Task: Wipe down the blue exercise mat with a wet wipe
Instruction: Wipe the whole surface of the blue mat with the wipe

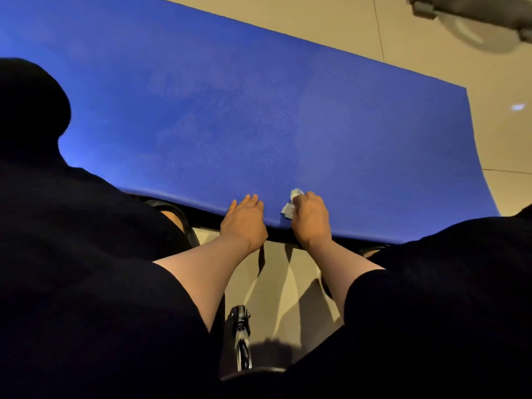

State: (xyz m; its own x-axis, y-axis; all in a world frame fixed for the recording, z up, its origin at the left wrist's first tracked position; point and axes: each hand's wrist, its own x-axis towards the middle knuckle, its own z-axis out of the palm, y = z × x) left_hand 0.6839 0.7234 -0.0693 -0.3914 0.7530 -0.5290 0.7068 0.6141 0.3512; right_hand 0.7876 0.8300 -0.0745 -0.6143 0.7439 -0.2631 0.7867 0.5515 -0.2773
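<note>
The blue exercise mat (230,110) lies spread across the beige floor and fills the upper half of the view. At its near edge my right hand (309,217) grips a crumpled white wet wipe (290,204) and holds it against the mat. My left hand (244,218) lies flat just to the left of it, fingers straight, pressing on the mat's near edge. A paler streak runs up the mat above the wipe.
Beige floor tiles (417,53) border the mat at the top and right. A grey object (475,21) shows at the top right corner. My dark-clothed knees fill both lower sides, with a black and metal fitting (240,335) between them.
</note>
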